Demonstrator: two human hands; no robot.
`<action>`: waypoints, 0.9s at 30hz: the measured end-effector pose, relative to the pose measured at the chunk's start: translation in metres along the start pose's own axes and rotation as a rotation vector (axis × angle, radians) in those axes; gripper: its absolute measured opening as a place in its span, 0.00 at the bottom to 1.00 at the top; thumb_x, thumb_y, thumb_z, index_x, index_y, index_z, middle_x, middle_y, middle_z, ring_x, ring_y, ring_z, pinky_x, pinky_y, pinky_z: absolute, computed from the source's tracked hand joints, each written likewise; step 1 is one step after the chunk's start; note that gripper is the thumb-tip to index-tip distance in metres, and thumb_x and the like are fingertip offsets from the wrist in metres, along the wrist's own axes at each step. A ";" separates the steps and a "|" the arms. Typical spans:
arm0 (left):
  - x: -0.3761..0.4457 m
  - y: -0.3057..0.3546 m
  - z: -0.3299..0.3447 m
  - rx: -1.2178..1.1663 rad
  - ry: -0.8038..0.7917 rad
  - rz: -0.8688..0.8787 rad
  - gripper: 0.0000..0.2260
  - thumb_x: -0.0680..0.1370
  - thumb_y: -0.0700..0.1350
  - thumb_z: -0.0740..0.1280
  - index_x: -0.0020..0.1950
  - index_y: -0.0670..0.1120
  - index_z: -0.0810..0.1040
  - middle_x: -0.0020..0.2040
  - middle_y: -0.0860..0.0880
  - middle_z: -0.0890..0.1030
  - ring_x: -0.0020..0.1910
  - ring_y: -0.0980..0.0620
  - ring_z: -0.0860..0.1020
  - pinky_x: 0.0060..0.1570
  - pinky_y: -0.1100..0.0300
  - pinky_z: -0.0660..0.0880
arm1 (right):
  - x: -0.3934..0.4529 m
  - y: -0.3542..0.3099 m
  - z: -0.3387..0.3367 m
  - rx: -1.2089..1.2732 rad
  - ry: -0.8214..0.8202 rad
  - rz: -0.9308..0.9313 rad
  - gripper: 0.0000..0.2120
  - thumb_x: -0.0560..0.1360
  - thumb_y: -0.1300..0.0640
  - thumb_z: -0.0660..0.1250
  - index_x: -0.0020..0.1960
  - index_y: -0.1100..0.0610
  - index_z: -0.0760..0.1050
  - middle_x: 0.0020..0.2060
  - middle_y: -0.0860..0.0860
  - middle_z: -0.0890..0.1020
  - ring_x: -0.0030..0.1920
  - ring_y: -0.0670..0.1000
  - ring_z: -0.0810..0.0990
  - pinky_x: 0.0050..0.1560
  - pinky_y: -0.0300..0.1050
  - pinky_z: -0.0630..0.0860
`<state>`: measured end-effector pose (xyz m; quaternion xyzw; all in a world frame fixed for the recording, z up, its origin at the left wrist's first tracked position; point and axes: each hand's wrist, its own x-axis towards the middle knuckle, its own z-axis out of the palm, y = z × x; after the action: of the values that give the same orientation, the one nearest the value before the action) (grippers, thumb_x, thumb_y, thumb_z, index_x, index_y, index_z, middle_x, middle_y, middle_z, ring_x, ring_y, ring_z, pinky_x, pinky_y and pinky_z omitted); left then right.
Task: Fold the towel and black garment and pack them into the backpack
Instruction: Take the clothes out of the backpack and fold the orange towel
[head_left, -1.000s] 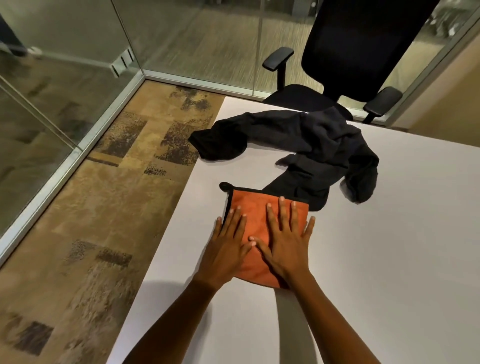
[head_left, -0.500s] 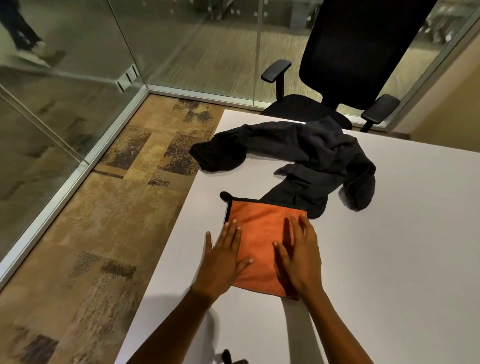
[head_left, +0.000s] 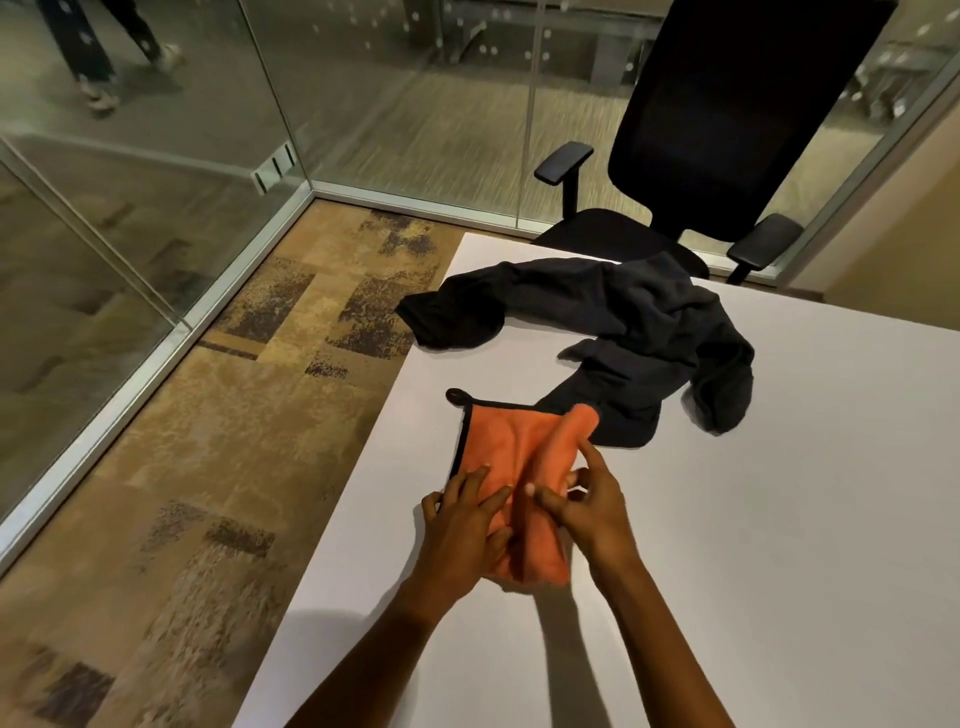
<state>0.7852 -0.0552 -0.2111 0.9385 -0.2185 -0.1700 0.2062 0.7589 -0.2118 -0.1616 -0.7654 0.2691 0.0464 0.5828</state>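
While only the head view is available, it shows enough to place the work at an early stage. The towel (head_left: 506, 467), orange with a dark trim and a small hanging loop at its far corner, lies on the white table (head_left: 779, 519) near the table's left edge, just in front of the person. It is already reduced to a compact panel, and a further fold is in hand: its right portion stands raised off the table in a ridge.

The right hand (head_left: 589, 506) grips that raised portion, fingers and thumb curled around the cloth. The left hand (head_left: 465, 519) lies flat on the left part of the towel with fingers extended, pressing it to the table and not curled around anything.

The black garment (head_left: 639, 343) lies on the table beyond the towel, toward the far edge, spread loose and rumpled, one sleeve reaching to the table's left edge. Its near hem touches or slightly overlaps the towel's far right corner; which of the two cannot be settled. No fold has been made in it, by its appearance.

An office chair (head_left: 727, 119) stands past the far edge of the table.

No backpack is in view, so its position and state cannot be reported.

Assessment: the towel fold is partly done; folding the garment and all packing remain outstanding.
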 end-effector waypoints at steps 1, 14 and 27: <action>-0.001 0.000 -0.001 -0.184 0.024 -0.040 0.25 0.76 0.62 0.55 0.71 0.55 0.66 0.75 0.49 0.62 0.73 0.47 0.63 0.71 0.50 0.58 | 0.000 -0.006 0.010 -0.036 -0.022 -0.042 0.39 0.70 0.54 0.74 0.74 0.49 0.57 0.52 0.48 0.75 0.50 0.50 0.76 0.51 0.44 0.76; 0.001 -0.034 -0.026 -0.773 0.424 -0.430 0.10 0.80 0.43 0.61 0.58 0.47 0.79 0.57 0.46 0.80 0.57 0.48 0.79 0.56 0.58 0.76 | 0.020 -0.005 0.107 -0.194 -0.189 -0.098 0.17 0.82 0.50 0.53 0.70 0.47 0.57 0.55 0.42 0.73 0.47 0.41 0.74 0.46 0.20 0.67; 0.005 -0.036 0.020 0.054 0.106 -0.126 0.33 0.78 0.66 0.42 0.74 0.45 0.59 0.69 0.40 0.72 0.67 0.39 0.71 0.71 0.40 0.55 | 0.039 0.004 0.078 -0.249 -0.161 -0.331 0.21 0.81 0.48 0.54 0.72 0.53 0.64 0.68 0.46 0.69 0.61 0.34 0.69 0.71 0.34 0.60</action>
<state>0.7931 -0.0343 -0.2464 0.9634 -0.1521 -0.1268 0.1808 0.8094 -0.1554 -0.2047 -0.8589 0.0846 0.0440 0.5032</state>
